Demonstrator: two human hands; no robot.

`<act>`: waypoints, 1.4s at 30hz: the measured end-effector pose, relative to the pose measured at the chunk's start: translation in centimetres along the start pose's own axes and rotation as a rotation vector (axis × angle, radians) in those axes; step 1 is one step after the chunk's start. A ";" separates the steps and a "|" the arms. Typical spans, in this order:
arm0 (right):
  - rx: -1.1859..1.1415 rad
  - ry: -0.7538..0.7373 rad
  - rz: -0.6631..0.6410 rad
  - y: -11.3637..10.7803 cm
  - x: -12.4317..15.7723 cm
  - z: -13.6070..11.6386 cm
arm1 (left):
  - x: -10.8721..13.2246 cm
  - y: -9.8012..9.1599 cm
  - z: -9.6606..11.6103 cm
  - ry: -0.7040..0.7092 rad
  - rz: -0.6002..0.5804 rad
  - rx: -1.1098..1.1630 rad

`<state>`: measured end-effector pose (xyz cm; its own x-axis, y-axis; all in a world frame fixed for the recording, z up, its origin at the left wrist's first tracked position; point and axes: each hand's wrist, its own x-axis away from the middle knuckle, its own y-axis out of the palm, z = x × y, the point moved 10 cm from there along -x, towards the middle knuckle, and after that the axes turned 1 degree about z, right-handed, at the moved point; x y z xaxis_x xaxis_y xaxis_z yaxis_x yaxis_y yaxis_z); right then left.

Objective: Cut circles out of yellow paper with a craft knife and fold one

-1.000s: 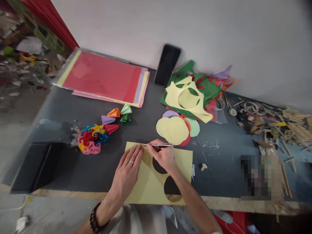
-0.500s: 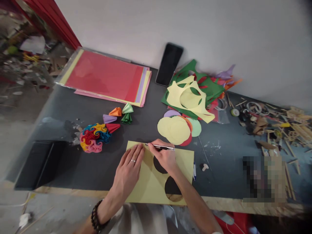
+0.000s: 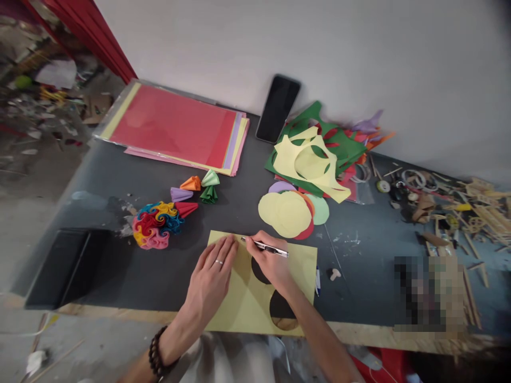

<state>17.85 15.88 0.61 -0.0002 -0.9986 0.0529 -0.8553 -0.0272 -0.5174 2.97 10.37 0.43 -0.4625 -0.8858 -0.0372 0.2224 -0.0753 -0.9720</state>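
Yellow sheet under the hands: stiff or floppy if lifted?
Likely floppy: the yellow sheet looks thin and has round holes cut through it. Probably light, since it looks like paper. The lower hole sits close to the near edge, so that spot might tear.

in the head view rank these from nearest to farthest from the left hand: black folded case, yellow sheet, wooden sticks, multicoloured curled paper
1. Yellow sheet: directly under the left hand, touching it.
2. Multicoloured curled paper: left of the hand and farther forward.
3. Black folded case: beyond that, at the table's left end.
4. Wooden sticks: far right.
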 end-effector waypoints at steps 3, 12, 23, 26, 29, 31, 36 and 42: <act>0.014 0.005 -0.001 -0.1 0.3 -0.1 | 0.0 0.0 0.0 -0.003 -0.009 0.017; 0.041 -0.003 0.069 -0.5 1.7 0.2 | -0.3 -0.4 0.3 0.012 -0.017 0.006; 0.005 -0.026 0.150 -0.5 3.6 0.1 | -0.1 -0.2 0.4 0.023 0.023 -0.077; 0.003 -0.011 0.165 -0.7 3.9 0.1 | -0.1 -0.2 0.4 0.027 0.020 -0.073; 0.021 0.002 0.159 -0.7 4.1 0.0 | -0.2 -0.3 0.5 0.032 0.021 -0.076; 0.031 0.006 0.156 -0.6 4.2 -0.1 | -0.2 -0.3 0.6 0.036 0.022 -0.084; 0.033 0.035 0.192 -0.7 5.0 0.4 | -0.1 -0.2 1.0 0.065 0.022 -0.103; 0.046 -0.011 0.167 -0.8 5.5 0.2 | -0.1 0.0 1.0 0.055 -0.003 -0.109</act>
<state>18.68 10.35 1.14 -0.1350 -0.9898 -0.0464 -0.8190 0.1378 -0.5570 3.81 10.00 0.70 -0.5101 -0.8590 -0.0442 0.1278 -0.0249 -0.9915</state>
